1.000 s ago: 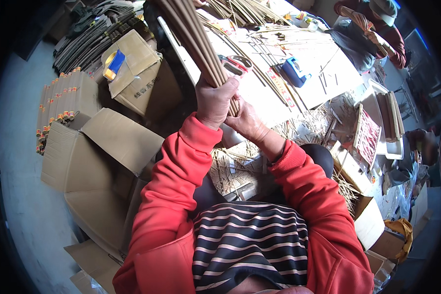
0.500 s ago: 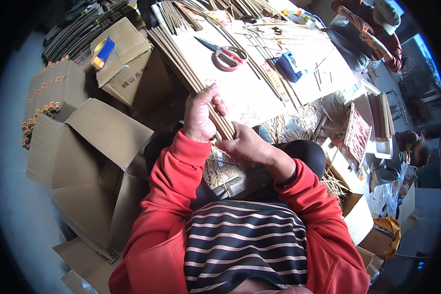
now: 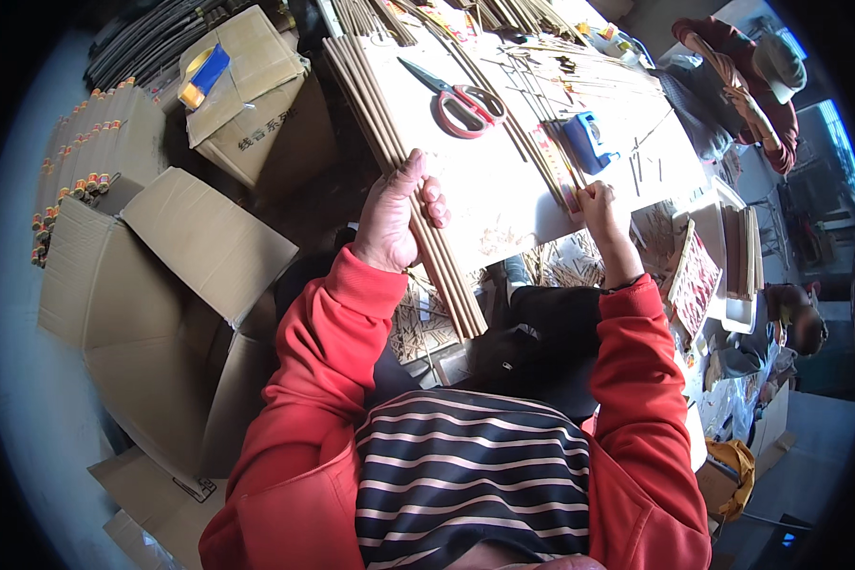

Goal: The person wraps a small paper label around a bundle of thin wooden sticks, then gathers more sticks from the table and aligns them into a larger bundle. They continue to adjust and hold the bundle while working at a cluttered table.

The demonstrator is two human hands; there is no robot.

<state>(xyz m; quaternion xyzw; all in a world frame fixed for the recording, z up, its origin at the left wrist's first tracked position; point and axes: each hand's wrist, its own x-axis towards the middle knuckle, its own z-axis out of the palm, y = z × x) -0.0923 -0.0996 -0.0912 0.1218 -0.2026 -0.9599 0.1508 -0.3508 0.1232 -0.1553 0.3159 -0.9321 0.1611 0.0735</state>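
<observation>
My left hand point(image 3: 404, 211) is wrapped around a bundle of long brown sticks point(image 3: 375, 119). The bundle slants from the table's left edge down over my lap, its lower ends hanging free. At the table's front edge my right hand point(image 3: 602, 211) has its fingers pinched together, touching the near end of a red-and-white printed strip point(image 3: 553, 163) and thin dark sticks beside it. What it grips there, if anything, is hidden. A blue tape dispenser point(image 3: 589, 142) stands just beyond that hand. Scissors with red handles point(image 3: 465, 109) lie between the two hands, farther back.
More sticks point(image 3: 522, 21) lie along the back of the white table point(image 3: 503, 214). Cardboard boxes, one open point(image 3: 142, 304) and one closed point(image 3: 256, 133) with a tape roll point(image 3: 202, 76) on it, stand at the left. A co-worker point(image 3: 765, 90) sits at the far right. Cut scraps point(image 3: 565, 261) litter the floor.
My right hand has let go of the bundle's lower end and reached forward and right to the table edge. The left hand still holds the bundle.
</observation>
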